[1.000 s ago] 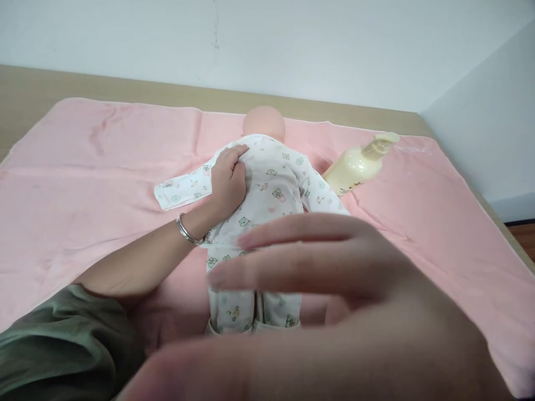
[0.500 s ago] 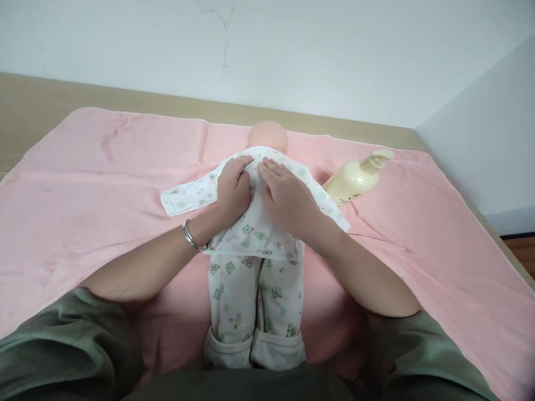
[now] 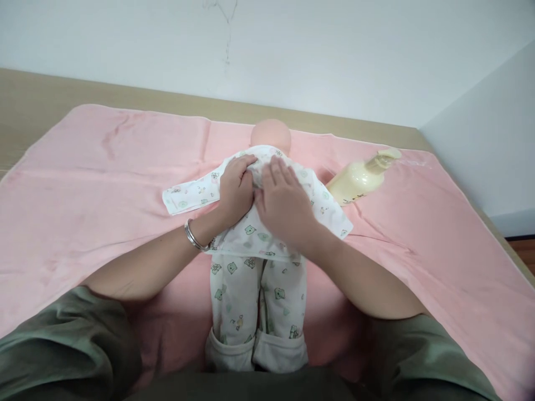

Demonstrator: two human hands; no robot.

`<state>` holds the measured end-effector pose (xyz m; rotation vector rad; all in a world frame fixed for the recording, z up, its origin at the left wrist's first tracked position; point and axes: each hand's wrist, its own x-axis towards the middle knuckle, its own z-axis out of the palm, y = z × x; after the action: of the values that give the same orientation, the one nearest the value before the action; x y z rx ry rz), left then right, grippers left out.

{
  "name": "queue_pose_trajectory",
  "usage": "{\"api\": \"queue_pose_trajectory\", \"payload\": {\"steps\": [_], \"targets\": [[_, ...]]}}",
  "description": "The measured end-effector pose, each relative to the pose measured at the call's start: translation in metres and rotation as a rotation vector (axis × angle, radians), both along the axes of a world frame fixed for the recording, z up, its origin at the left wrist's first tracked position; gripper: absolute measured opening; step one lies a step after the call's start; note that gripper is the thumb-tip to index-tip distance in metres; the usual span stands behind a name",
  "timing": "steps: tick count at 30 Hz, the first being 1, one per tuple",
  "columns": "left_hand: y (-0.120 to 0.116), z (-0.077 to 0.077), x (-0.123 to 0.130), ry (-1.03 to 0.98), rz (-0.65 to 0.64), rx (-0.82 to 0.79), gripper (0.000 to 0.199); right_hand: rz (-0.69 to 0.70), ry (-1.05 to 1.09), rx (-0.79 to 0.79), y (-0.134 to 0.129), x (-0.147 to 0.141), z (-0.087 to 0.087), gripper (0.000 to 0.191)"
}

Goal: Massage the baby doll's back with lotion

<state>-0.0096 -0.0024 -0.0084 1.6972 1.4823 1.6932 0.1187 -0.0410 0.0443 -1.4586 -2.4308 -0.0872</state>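
A baby doll (image 3: 271, 133) lies stretched out in front of me, its bald head away from me and no face in sight. It is dressed in a white printed top (image 3: 251, 234) and matching trousers (image 3: 236, 298) with turned-up cuffs. My left hand (image 3: 237, 189), below a silver bangle (image 3: 193, 235), rests open on the upper left part of the top. My right hand (image 3: 286, 197) is over the right side of the top, fingers stretched out and slightly blurred. Whether its palm touches the cloth, I cannot tell. Neither hand holds anything.
A pink blanket (image 3: 125, 161) with creases lies under the doll, over a wooden surface (image 3: 33, 106). To the right, a pale yellow pump bottle (image 3: 357, 179) lies tilted on its side by the doll's sleeve. Behind is a white wall (image 3: 326, 61) with a crack.
My right hand has shifted a little toward me and turned, its fingers now pointing more straight ahead. My left hand stays in place on the top.
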Motion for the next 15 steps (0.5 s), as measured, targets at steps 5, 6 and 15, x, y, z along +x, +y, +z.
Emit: {"api": "queue_pose_trajectory", "payload": {"steps": [5, 6, 15], "targets": [[0.000, 0.000, -0.001, 0.034, -0.012, 0.006, 0.039, 0.156, 0.001, -0.077, 0.022, 0.006, 0.005, 0.057], [0.000, -0.001, -0.001, 0.045, -0.012, 0.022, 0.040, 0.110, 0.025, -0.099, 0.033, 0.010, 0.007, 0.057], [0.000, -0.001, 0.000, 0.027, 0.002, 0.016, 0.037, 0.039, -0.008, 0.009, -0.005, -0.001, 0.000, 0.059]]}}
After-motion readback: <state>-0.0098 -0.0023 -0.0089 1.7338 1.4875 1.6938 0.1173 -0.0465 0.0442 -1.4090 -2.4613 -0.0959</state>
